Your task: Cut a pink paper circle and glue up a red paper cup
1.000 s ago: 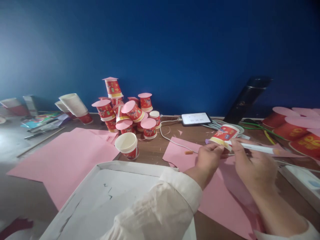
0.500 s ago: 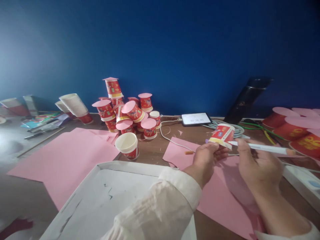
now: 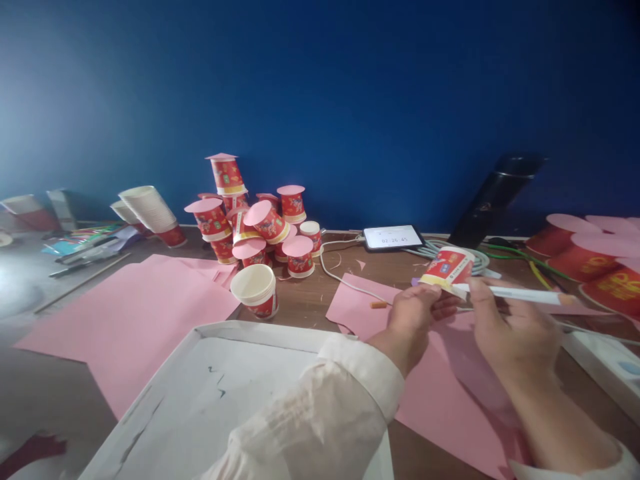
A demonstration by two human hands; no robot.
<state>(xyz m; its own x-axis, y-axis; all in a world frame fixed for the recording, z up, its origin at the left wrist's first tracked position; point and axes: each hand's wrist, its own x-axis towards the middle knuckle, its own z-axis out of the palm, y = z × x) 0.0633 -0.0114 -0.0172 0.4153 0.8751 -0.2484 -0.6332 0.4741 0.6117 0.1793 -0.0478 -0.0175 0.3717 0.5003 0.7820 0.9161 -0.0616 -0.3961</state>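
Observation:
My left hand (image 3: 415, 317) grips a small red printed paper cup (image 3: 447, 268), tilted on its side with its rim towards me. My right hand (image 3: 515, 330) is closed round a white pen-like stick (image 3: 520, 294) with an orange end; its tip touches the cup's rim. Both hands hover over a pink paper sheet (image 3: 440, 393) on the brown table. My white sleeve (image 3: 320, 413) crosses the lower middle.
A pile of red cups with pink lids (image 3: 253, 220) stands by the blue wall, one open cup (image 3: 256, 291) before it. A white tray (image 3: 200, 400) lies near me, pink paper (image 3: 130, 313) at left, a phone (image 3: 393, 237), cables, a black bottle (image 3: 493, 200), more lidded cups (image 3: 590, 260) at right.
The cup has turned a little in my left hand, and the stick's tip has shifted slightly along its rim. Nothing else has moved.

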